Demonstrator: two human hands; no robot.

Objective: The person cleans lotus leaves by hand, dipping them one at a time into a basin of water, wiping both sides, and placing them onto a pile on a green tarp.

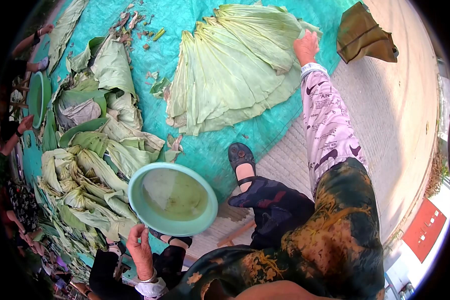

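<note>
Outdoors, on pale paved ground point(385, 110), with a teal tarp point(210, 145) spread over it as the working surface. We are looking steeply down past our own dark patterned clothing and a black strapped shoe point(241, 160) set at the tarp's edge. On the far part of the tarp lies a flat stack of large pale green leaves point(225, 70), fanned and overlapping. To the left, a loose heap of crumpled leaves point(90, 165) runs along the tarp, with scraps scattered between heap and stack. Our right hand point(305, 47), in a pink printed sleeve, rests on the far edge of the stack; the fingers lie on the top leaf, but we cannot tell whether they pinch it. Our left hand point(140, 250) grasps the near rim of a light green basin point(136, 196), fingers clenched on it. The basin holds murky water and sits just beside the heap. An olive bag point(365, 35) lies on the paving beyond the tarp. Other people's hands point(25, 122) work at the left edge, near a second green basin point(37, 97).
</note>
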